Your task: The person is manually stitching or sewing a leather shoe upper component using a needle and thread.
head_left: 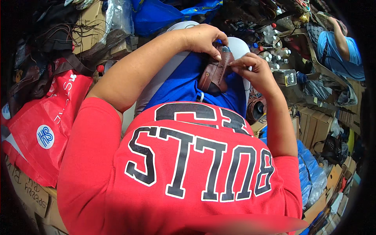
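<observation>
A brown leather shoe (214, 73) rests over my lap, with a line of stitch holes, a small metal eyelet and a bluish piece showing at its far end. My left hand (204, 40) grips that far end, thumb pressed on the leather and fingers curled round behind. At the shoe's right edge, the fingertips of my right hand (255, 71) are pinched together beside the seam. Whatever lies in that pinch is too small to make out. Blue cloth (178, 80) covers my lap under the shoe.
Several bottles (274, 53) and a clear square container (285, 77) stand to the right. Beyond them is another person in a blue shirt (338, 51). A red bag (47, 121) lies at left, a blue bag (164, 13) ahead, cardboard boxes (313, 123) at right.
</observation>
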The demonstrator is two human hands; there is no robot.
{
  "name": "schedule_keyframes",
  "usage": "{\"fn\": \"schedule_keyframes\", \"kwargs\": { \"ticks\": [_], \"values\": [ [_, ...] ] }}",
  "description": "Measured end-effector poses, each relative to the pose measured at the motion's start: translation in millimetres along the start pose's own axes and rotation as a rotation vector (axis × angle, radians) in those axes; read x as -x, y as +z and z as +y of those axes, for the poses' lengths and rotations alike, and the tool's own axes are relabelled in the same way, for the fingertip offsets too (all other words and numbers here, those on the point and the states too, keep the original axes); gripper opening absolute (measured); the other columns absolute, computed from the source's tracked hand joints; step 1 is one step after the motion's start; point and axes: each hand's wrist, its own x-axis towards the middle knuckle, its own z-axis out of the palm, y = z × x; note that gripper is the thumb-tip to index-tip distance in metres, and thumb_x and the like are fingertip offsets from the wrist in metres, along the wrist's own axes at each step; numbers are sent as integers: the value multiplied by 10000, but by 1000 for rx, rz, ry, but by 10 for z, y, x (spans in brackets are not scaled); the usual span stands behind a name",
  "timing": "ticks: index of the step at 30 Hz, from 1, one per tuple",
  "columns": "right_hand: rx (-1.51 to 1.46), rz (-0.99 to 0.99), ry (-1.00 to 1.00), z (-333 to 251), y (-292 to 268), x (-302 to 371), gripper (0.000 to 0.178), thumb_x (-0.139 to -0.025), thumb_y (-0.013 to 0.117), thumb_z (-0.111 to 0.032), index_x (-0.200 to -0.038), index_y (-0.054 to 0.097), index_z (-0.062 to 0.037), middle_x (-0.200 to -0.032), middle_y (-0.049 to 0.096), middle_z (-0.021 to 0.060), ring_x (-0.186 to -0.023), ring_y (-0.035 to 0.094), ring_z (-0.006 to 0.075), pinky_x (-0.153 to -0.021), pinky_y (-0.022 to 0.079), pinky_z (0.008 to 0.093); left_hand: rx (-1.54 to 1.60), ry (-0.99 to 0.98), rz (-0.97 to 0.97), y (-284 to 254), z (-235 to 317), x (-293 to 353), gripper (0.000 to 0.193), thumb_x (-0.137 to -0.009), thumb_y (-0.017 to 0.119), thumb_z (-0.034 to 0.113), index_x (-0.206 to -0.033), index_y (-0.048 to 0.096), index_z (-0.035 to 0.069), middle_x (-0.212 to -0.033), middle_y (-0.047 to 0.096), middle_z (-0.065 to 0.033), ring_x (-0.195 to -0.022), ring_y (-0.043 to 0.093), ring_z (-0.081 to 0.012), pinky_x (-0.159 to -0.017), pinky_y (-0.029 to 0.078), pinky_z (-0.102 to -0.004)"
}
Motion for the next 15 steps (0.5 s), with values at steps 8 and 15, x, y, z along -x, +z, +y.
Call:
{"fn": "schedule_keyframes", "kwargs": {
  "ticks": [8,15],
  "values": [
    [-275,-75,35,344,65,-61,185,-761,732,-43,-943,729,-76,-795,553,-29,-769,496,73,-691,410,219,-45,76,142,161,-44,7,456,-636,799,261,-1008,611,76,-948,629,-118,-908,610,-283,-774,474,-366],
    [-259,235,13,341,363,-24,129,-729,768,-68,-837,703,-38,-777,608,23,-746,572,98,-678,455,250,-78,78,203,179,-27,30,470,-637,798,264,-1029,607,88,-972,617,-127,-916,606,-286,-774,473,-368]
  ]
}}
